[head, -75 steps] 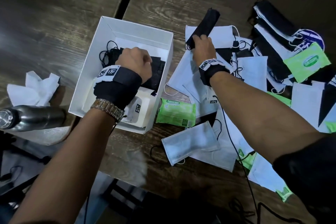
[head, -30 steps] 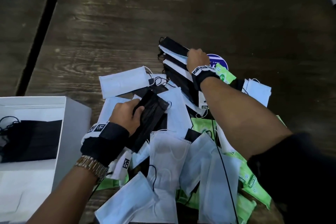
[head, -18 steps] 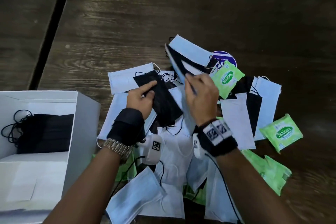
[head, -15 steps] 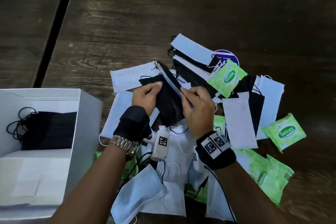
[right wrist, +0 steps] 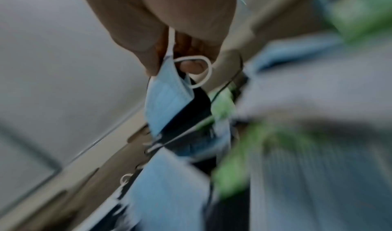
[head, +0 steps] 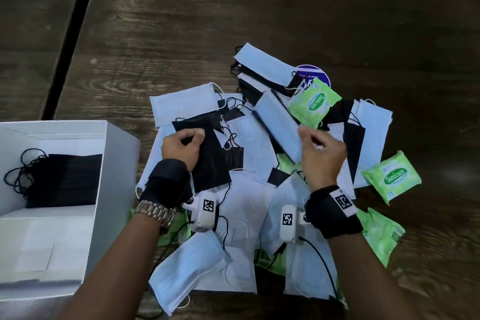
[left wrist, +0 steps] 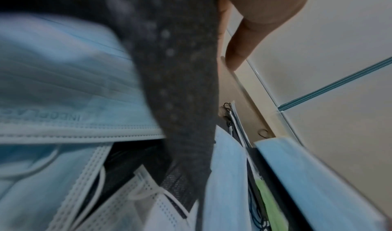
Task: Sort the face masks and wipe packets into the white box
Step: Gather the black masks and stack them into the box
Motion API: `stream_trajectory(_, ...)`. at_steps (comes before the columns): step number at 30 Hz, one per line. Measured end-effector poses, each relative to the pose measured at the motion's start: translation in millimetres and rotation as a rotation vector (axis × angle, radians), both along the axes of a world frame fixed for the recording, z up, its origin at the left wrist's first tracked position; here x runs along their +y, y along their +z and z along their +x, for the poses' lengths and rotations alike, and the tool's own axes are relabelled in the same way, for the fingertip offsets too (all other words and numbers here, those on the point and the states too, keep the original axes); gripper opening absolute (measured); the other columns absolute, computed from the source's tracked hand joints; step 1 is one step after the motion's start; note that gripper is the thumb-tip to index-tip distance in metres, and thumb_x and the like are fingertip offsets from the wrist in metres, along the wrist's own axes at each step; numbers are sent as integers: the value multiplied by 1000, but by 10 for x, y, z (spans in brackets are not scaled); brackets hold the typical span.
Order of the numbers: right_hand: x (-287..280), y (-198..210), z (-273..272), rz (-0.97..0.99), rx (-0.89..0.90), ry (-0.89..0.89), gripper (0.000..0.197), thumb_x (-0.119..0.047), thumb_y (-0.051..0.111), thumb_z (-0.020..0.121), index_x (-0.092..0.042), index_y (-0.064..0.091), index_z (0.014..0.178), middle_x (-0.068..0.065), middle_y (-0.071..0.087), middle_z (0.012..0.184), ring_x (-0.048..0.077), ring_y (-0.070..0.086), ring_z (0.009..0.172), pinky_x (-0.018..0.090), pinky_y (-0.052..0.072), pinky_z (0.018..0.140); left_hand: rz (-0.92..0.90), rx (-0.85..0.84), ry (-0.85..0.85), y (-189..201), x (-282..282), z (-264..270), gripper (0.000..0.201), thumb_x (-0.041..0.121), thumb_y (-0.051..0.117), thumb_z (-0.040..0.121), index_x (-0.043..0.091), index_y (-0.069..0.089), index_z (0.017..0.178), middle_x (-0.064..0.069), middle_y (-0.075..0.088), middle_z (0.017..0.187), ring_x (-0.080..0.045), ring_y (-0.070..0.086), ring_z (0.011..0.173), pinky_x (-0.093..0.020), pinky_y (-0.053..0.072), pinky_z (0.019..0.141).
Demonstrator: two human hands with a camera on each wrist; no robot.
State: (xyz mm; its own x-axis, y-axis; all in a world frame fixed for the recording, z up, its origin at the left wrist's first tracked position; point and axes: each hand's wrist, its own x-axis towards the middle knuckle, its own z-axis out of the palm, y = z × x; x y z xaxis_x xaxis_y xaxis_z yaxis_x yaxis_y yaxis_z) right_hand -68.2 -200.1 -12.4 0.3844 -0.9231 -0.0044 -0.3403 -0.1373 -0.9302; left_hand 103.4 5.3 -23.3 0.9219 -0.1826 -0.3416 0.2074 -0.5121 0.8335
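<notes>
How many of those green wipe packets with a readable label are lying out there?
2. One green packet lies atop the pile beside the purple disc; another sits on the table at the pile's right edge. More green ones peek out crumpled underneath, so the full count is hidden.

Box (head: 122,163) left of mask pile (head: 246,202)

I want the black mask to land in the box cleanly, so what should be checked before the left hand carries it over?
1. Left hand grips the black mask: ok.
2. Mask free of the pile: cannot tell; black ear loops lie tangled beside it.
3. Right hand clear of that mask: ok; it pinches a blue mask instead.
4. White box open, left of the pile: ok.
5. Black stack already in the box, room on top: ok.
</notes>
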Motion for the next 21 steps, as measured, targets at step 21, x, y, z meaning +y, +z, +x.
stream_trajectory(21,140,-494,273,-198,653,372,49,-44,74,84,-11,62,118,10,64,111,32,56,109,47,47,92,-45,-47,-144,134,126,-217,12,21,65,90,20,75,96,7,73,95,-7,65,94,-19,47,88)
